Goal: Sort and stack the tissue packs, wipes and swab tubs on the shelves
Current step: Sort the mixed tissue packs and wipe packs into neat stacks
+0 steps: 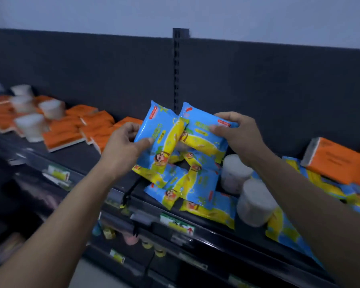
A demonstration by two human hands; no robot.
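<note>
Left hand (123,147): grips a glossy blue-and-yellow plastic wipes pack (156,140), frame centre.
Right hand (236,135): pinches a second matching pack (205,138), overlapping the first.
Below: loose wipes pile (187,183) on dark shelf (87,150); white round swab tubs (235,173) just right.
Risk: slick film may slip from either grip; the untidy pile could slide off the shelf lip.

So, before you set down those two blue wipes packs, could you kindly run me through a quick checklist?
1. Left hand grips the left wipes pack firmly: ok.
2. Right hand grips the right wipes pack firmly: ok.
3. Wipes pile below lies square for stacking: not ok, its packs crisscross.
4. Swab tubs kept apart from the wipes: not ok, they sit among the blue packs.
5. Orange tissue pack on the right sorted away: not ok, it is mixed in with blue packs.
6. Bare shelf left of the pile: ok.
</note>
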